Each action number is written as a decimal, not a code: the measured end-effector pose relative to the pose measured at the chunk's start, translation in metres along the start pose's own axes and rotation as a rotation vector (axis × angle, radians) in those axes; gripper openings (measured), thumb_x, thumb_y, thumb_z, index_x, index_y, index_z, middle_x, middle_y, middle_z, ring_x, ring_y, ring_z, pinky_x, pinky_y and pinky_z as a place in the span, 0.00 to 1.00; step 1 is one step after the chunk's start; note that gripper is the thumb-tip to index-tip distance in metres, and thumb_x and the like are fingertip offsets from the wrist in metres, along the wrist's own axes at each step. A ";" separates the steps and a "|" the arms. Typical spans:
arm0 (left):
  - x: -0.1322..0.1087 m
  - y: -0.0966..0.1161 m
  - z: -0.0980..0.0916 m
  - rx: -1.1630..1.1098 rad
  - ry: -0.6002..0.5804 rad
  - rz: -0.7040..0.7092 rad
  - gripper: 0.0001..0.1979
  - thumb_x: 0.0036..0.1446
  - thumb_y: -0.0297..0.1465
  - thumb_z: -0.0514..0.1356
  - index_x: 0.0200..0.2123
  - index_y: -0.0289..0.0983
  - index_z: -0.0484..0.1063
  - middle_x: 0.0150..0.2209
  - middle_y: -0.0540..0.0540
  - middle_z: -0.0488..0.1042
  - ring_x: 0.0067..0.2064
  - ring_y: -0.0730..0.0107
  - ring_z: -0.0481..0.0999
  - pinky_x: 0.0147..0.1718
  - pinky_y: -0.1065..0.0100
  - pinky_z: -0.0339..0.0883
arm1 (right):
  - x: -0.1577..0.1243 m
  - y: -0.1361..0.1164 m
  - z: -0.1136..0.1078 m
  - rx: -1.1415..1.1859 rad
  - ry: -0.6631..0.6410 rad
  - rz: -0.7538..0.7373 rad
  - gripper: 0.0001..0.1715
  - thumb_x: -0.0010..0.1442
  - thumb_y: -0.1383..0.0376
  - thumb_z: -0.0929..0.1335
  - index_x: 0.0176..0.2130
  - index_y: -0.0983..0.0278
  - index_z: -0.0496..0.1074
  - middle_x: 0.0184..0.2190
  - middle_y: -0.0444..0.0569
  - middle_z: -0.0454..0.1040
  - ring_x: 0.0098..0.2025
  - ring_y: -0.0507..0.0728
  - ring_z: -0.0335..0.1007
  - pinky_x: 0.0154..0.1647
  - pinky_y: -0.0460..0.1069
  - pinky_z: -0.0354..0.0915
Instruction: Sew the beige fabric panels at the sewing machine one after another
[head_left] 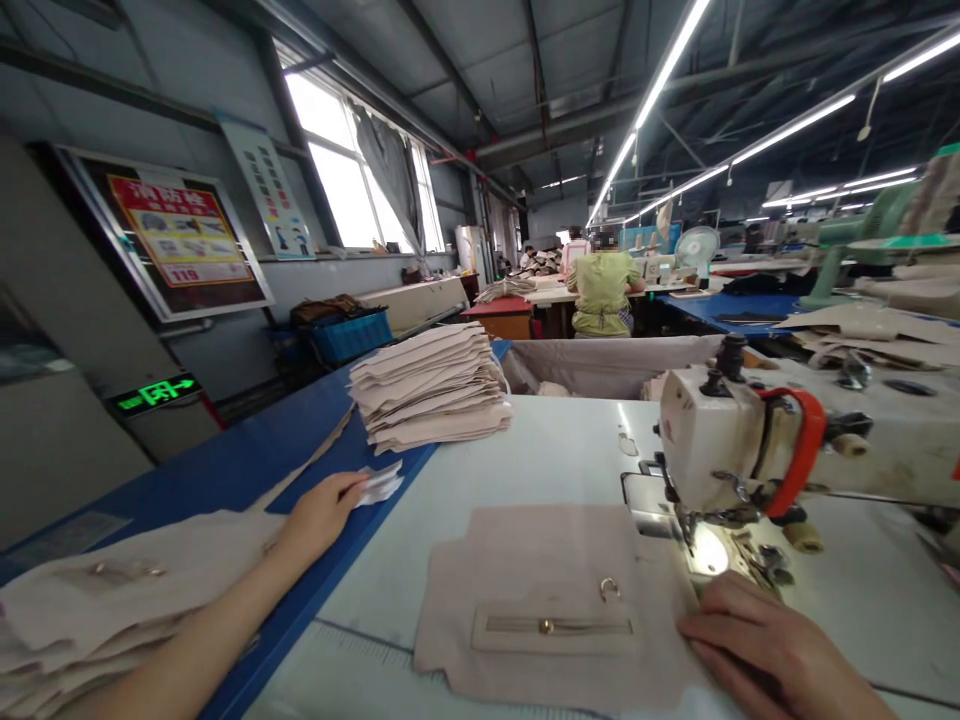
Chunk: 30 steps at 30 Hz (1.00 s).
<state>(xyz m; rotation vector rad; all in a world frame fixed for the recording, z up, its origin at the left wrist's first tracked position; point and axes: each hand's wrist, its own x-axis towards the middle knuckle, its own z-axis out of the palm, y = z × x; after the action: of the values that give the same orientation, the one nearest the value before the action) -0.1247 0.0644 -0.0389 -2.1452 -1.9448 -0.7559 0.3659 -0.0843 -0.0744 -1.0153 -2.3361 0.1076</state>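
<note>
Pinching white tags point(384, 482) in left hand point(326, 512) over blue table point(225, 470), touching right edge of beige panel point(540, 560), flat beside sewing machine point(709, 425), with right hand point(765, 640), can't tell whether gripping it.

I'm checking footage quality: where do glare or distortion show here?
Head view: window blown out to white; head view: a bright spot under the sewing machine glares near the right hand; head view: poster at left looks skewed, probably lens distortion.
</note>
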 end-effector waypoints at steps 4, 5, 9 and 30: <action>-0.001 0.002 0.003 -0.006 -0.036 -0.076 0.19 0.56 0.41 0.51 0.31 0.39 0.79 0.38 0.41 0.82 0.42 0.53 0.81 0.41 0.63 0.72 | -0.001 0.004 0.000 -0.004 0.034 -0.028 0.12 0.64 0.69 0.65 0.44 0.57 0.75 0.31 0.50 0.76 0.32 0.56 0.75 0.31 0.46 0.73; -0.001 0.002 0.003 -0.008 -0.041 -0.085 0.19 0.56 0.41 0.51 0.31 0.39 0.79 0.39 0.41 0.82 0.42 0.53 0.81 0.42 0.62 0.72 | -0.002 0.004 0.000 -0.008 0.039 -0.025 0.12 0.64 0.69 0.66 0.45 0.56 0.75 0.31 0.50 0.76 0.33 0.56 0.75 0.32 0.46 0.73; -0.003 0.005 -0.002 -0.020 -0.032 -0.091 0.19 0.55 0.41 0.51 0.31 0.39 0.79 0.41 0.41 0.82 0.45 0.51 0.79 0.47 0.59 0.70 | -0.002 0.004 0.000 -0.016 0.066 -0.039 0.10 0.64 0.67 0.66 0.43 0.56 0.75 0.30 0.50 0.76 0.32 0.57 0.76 0.31 0.46 0.74; -0.033 0.110 0.005 -0.117 0.307 0.399 0.17 0.65 0.45 0.50 0.33 0.42 0.71 0.36 0.44 0.78 0.41 0.55 0.78 0.47 0.55 0.71 | 0.003 -0.012 -0.003 0.030 -0.102 0.174 0.07 0.65 0.68 0.65 0.41 0.62 0.74 0.38 0.51 0.72 0.43 0.59 0.67 0.45 0.53 0.64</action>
<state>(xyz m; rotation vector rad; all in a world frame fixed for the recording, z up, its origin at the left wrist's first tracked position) -0.0189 0.0206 -0.0342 -2.2194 -1.2996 -1.0601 0.3578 -0.0906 -0.0671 -1.2223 -2.3253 0.2674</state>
